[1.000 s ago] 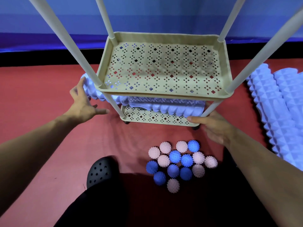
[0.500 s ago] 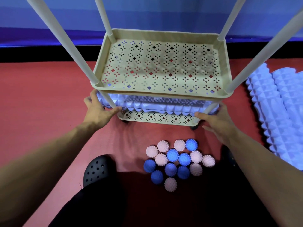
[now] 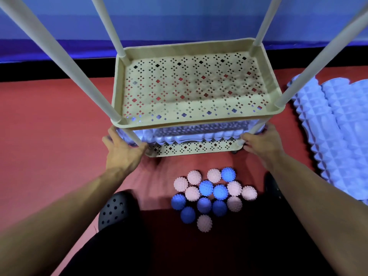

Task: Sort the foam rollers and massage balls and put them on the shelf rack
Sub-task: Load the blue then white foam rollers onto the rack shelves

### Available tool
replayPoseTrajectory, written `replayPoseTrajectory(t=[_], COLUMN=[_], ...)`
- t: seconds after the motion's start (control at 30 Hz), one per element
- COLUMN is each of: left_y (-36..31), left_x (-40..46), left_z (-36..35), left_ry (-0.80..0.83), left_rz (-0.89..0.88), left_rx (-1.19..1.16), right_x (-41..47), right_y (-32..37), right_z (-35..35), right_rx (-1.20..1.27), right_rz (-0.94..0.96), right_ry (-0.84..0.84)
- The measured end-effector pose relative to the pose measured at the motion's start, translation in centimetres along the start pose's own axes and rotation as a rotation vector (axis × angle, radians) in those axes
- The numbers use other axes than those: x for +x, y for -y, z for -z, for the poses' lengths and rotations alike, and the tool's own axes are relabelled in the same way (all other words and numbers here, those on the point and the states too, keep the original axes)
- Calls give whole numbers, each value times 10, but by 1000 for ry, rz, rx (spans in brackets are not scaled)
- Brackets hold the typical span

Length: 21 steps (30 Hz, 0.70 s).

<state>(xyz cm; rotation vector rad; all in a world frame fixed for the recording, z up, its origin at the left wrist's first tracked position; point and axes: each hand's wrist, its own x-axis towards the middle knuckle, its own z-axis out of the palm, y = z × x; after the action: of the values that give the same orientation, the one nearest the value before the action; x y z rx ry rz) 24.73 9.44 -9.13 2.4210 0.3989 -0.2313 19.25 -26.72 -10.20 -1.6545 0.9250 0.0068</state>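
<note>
A pale blue ridged foam roller (image 3: 191, 136) lies lengthwise on the bottom shelf (image 3: 195, 150) of the beige perforated rack. The shelf above it (image 3: 117, 96) holds nothing. My left hand (image 3: 123, 154) cups the roller's left end, with the thumb by the front left post. My right hand (image 3: 262, 144) holds the right end beside the front right post. On the red floor in front of the rack sits a cluster of several spiky massage balls, some pink (image 3: 192, 193) and some blue (image 3: 206, 188).
Two more pale blue foam rollers (image 3: 322, 140) (image 3: 350, 120) lie side by side on the floor to the right of the rack. Four slanted rack posts rise toward the camera. My black perforated shoe (image 3: 115, 210) stands left of the balls. A blue wall is behind.
The roller stuck out past the rack's left side and has slid right, fully onto the bottom shelf. My left hand followed it inward and my right hand moved up to its right end.
</note>
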Motion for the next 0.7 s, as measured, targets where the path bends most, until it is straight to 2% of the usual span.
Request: replayPoseTrajectory(t=[0.13,0.3,0.4,0.47,0.6,0.7], left_y=[4,2,-9,-21,-61,-108], left_x=[-6,-8,-27,-43,-90,-135], left_z=[-5,2,12,21,41,58], left_ry=[3,70,132,180,305,410], left_rz=[-12,11,169,238,144,-21], left_rx=[10,-8,-72,-36,77,121], right_x=[2,-4,-19,-36,-85,-114], right_y=[-4,0,2,8,32,45], right_z=[0,4,13,25,63,106], right_rx=[35,-53,-198,-355,-625,-749], right_rz=[-28,4,30,83,167,142], right_ry=[20,14,29,56,195,225])
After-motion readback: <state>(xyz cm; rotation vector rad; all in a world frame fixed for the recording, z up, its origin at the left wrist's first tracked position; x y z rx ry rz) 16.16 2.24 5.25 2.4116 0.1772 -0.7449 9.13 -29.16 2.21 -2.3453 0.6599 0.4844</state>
